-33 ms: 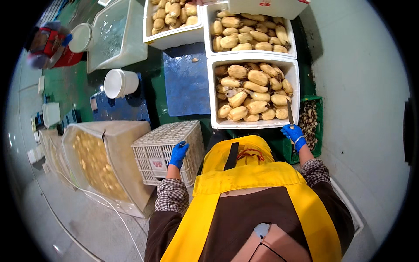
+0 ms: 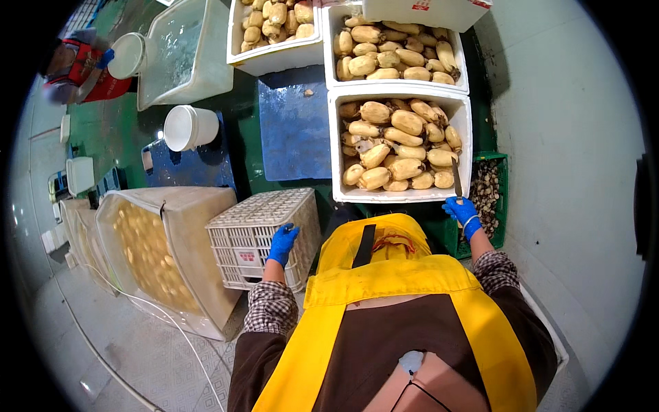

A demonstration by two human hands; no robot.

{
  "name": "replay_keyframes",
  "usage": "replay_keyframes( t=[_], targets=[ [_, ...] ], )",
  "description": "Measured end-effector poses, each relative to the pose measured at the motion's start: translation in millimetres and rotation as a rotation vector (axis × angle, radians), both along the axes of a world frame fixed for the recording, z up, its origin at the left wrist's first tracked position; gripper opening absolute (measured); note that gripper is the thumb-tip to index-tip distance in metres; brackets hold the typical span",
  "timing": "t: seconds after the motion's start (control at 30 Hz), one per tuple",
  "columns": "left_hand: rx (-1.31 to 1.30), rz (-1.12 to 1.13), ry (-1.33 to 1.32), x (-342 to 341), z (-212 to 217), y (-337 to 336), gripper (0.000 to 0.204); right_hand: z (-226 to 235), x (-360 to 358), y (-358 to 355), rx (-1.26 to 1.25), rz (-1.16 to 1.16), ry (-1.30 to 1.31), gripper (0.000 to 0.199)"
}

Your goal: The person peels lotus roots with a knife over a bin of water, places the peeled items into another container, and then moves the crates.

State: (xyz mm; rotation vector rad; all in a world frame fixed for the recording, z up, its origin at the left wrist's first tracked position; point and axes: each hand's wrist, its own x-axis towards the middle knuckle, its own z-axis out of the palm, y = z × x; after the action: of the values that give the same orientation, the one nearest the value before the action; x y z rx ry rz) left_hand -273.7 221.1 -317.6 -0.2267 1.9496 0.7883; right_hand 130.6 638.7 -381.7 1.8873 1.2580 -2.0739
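In my right hand (image 2: pixel 462 211), gloved in blue, is a knife (image 2: pixel 457 178) with its dark blade pointing away over the near right corner of a white foam box (image 2: pixel 384 196). Peeled-looking lotus root pieces (image 2: pixel 406 122), pale tan with dark ends, fill that box. My left hand (image 2: pixel 282 244), also blue-gloved, hovers by the right side of a white slatted plastic crate (image 2: pixel 237 237). Its fingers are loosely bent and I see nothing held in them. Below the right hand stands a green crate (image 2: pixel 504 199) of small round brownish pieces.
More foam boxes of lotus root (image 2: pixel 395 55) stand farther ahead. A large tub (image 2: pixel 206 206) at left holds pale pieces in water. Beyond are a white bucket (image 2: pixel 189 130), blue pallets (image 2: pixel 292 130) and a water tank (image 2: pixel 185 51), with another person (image 2: pixel 82 72) beside it. A wall (image 2: pixel 563 137) bounds the right.
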Motion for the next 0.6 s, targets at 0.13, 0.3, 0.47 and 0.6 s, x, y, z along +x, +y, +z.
replay_keyframes(
  t=[0.13,0.3,0.47,0.6],
  targets=[
    [-0.081,-0.026,-0.035,30,-8,-27,0.044,9,-7,-2,0.043,0.157,-0.125,0.029],
    [-0.035,0.115,-0.068,34,-2,-57,0.041,4,-12,-6,0.003,0.164,-0.157,0.024],
    [-0.124,0.024,-0.095,10,-35,-69,0.039,7,-10,-16,-0.013,0.043,-0.147,0.03],
    [-0.044,-0.096,-0.071,-22,-97,-70,0.039,8,16,-18,0.041,-0.113,-0.192,0.021]
  ],
)
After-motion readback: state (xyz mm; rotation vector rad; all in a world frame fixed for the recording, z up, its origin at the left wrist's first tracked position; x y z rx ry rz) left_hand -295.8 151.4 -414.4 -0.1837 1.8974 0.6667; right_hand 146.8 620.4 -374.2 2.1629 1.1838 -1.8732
